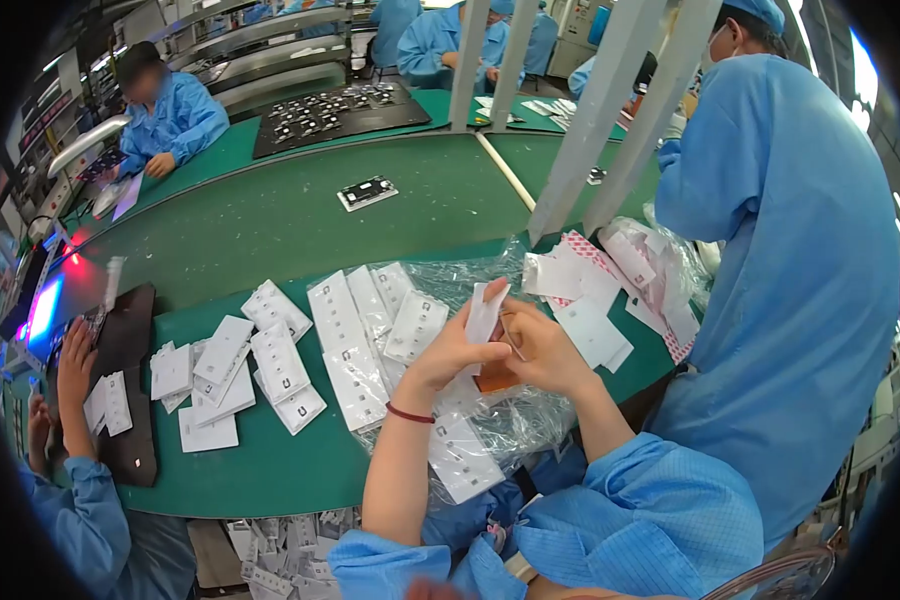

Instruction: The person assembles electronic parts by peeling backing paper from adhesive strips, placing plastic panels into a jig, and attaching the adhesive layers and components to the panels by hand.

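My left hand [455, 348] is closed on a thin white sheet [485, 312], held upright between thumb and fingers. Beside it, my right hand [545, 348] has curled fingers pinched at a thin edge, and what they grip is mostly hidden. An orange-brown piece [496, 377] shows just below both hands. Under my forearms lies clear plastic wrap [530, 415], with white printed cards [462, 455] on it. More white cards [348, 385] lie in rows to the left of my left hand.
Piles of white pieces [210, 435] cover the bench [300, 480] at left. Loose white sheets and pink-patterned wrap [600, 258] lie at right. A conveyor [260, 200] carrying a black-and-white part [367, 193] runs behind, past grey posts [610, 110]. A co-worker [780, 250] stands close at right; another person's hand [75, 370] is at left.
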Available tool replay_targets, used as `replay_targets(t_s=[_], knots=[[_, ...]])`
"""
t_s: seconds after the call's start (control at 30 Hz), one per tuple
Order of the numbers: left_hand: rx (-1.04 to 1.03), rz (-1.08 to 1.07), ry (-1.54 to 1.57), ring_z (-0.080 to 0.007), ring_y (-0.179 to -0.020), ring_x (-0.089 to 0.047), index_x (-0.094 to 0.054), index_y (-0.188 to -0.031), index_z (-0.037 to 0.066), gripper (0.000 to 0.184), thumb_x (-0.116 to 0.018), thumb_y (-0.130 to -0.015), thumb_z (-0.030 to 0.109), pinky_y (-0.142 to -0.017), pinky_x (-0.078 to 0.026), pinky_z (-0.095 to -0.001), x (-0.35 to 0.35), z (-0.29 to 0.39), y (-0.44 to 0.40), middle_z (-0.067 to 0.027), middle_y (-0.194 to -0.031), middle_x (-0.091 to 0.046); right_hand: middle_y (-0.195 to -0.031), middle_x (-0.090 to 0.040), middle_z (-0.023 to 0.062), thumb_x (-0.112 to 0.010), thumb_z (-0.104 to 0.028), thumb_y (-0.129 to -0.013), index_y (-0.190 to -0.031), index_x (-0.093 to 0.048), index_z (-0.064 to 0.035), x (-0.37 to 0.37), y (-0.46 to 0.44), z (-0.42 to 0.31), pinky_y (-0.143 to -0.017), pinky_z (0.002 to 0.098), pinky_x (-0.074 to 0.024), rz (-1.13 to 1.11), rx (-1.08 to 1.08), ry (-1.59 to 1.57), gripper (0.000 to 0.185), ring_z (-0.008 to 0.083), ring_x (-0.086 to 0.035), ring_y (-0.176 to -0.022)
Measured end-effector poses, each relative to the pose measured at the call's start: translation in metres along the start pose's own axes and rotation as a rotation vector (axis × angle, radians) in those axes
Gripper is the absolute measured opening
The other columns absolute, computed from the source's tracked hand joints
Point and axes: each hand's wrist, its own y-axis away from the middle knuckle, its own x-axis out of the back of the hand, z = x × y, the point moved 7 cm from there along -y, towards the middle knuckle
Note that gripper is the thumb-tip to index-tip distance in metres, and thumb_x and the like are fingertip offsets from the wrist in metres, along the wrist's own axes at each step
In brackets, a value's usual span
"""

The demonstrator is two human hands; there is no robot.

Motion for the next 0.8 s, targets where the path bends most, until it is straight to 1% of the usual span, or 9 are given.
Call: replay_targets(t_s=[0.07,0.1,0.2,0.3,0.43,0.53,0.63,0.73,0.8], knots=[[0.040,-0.016,0.003,-0.0098,-0.093,-0.050,-0.033,-0.134,0.008,0.080,-0.075,-0.066,0.012,-0.085,-0.039,-0.0247,-0.001,-0.001,0.000,-0.0010,-0.106,-0.052,-0.084,-0.056,0.0140,-0.065,-0.005,-0.064,-0.074,-0.042,-0.0038,-0.010,0.007,0.012,-0.068,0.0360,-0.0436,-0.167,-0.164,-0.124,0.025,0.0312,-0.054,-0.076],[0.059,-0.019,0.003,-0.0101,-0.095,-0.050,-0.034,-0.134,0.007,0.080,-0.075,-0.065,0.012,-0.085,-0.039,-0.0250,-0.001,-0.001,-0.001,-0.0014,-0.107,-0.053,-0.082,-0.051,0.0141,-0.065,-0.006,-0.063,-0.075,-0.041,-0.0042,-0.013,0.008,0.014,-0.068,0.0380,-0.0420,-0.235,-0.206,-0.084,0.027,0.0334,-0.051,-0.078],[0.024,0.004,-0.080,-0.0115,-0.100,-0.049,-0.040,-0.130,0.006,0.071,-0.072,-0.067,0.016,-0.088,-0.037,-0.0262,-0.004,0.001,-0.001,-0.0015,-0.111,-0.051,-0.091,-0.045,0.0146,-0.069,-0.010,-0.062,-0.078,-0.040,-0.0045,-0.007,0.008,0.010,-0.073,0.0370,-0.0413,-0.181,-0.158,0.049,0.034,0.0338,-0.047,-0.088],[0.028,0.102,-0.072,-0.0130,-0.108,-0.047,-0.045,-0.125,0.004,0.054,-0.065,-0.076,0.018,-0.092,-0.036,-0.0274,0.009,-0.009,-0.005,-0.0023,-0.122,-0.047,-0.098,-0.041,0.0137,-0.074,-0.016,-0.061,-0.083,-0.040,-0.0045,-0.002,0.007,0.007,-0.079,0.0357,-0.0405,-0.107,-0.161,0.082,0.042,0.0316,-0.044,-0.096],[-0.150,0.291,-0.071,-0.0144,-0.113,-0.043,-0.052,-0.118,0.004,0.036,-0.050,-0.088,0.025,-0.095,-0.033,-0.0283,0.031,-0.001,-0.005,-0.0039,-0.122,-0.047,-0.102,-0.040,0.0141,-0.077,-0.022,-0.060,-0.086,-0.042,-0.0044,-0.001,0.006,0.006,-0.083,0.0353,-0.0402,-0.123,-0.190,0.095,0.048,0.0308,-0.042,-0.099],[-0.233,0.542,-0.066,-0.0150,-0.112,-0.042,-0.056,-0.111,0.004,0.030,-0.052,-0.087,0.021,-0.095,-0.033,-0.0279,0.037,0.007,0.001,-0.0040,-0.119,-0.046,-0.104,-0.040,0.0143,-0.078,-0.024,-0.059,-0.088,-0.043,-0.0041,0.000,0.007,0.010,-0.082,0.0351,-0.0407,-0.108,-0.216,0.087,0.050,0.0309,-0.042,-0.102],[-0.363,0.417,-0.392,-0.0174,-0.111,-0.041,-0.057,-0.110,0.005,0.036,-0.063,-0.079,0.022,-0.092,-0.034,-0.0285,0.034,0.006,-0.005,-0.0066,-0.120,-0.041,-0.104,-0.043,0.0133,-0.078,-0.026,-0.059,-0.089,-0.045,-0.0038,0.002,0.008,0.013,-0.081,0.0348,-0.0414,-0.067,-0.228,0.060,0.050,0.0300,-0.045,-0.101],[-0.302,0.095,-0.373,-0.0161,-0.112,-0.041,-0.059,-0.107,0.006,0.033,-0.065,-0.075,0.011,-0.094,-0.033,-0.0275,0.009,-0.002,-0.009,-0.0054,-0.120,-0.038,-0.096,-0.049,0.0108,-0.077,-0.029,-0.061,-0.089,-0.049,-0.0035,0.003,0.009,0.016,-0.077,0.0334,-0.0426,-0.075,-0.269,0.004,0.048,0.0272,-0.050,-0.092],[-0.180,0.152,-0.395,-0.0156,-0.108,-0.041,-0.063,-0.100,0.007,0.032,-0.070,-0.070,0.013,-0.090,-0.034,-0.0274,0.010,-0.002,-0.006,-0.0045,-0.116,-0.038,-0.088,-0.052,0.0089,-0.076,-0.031,-0.062,-0.089,-0.051,-0.0033,0.004,0.010,0.015,-0.073,0.0313,-0.0435,-0.104,-0.333,-0.088,0.047,0.0243,-0.053,-0.082]])
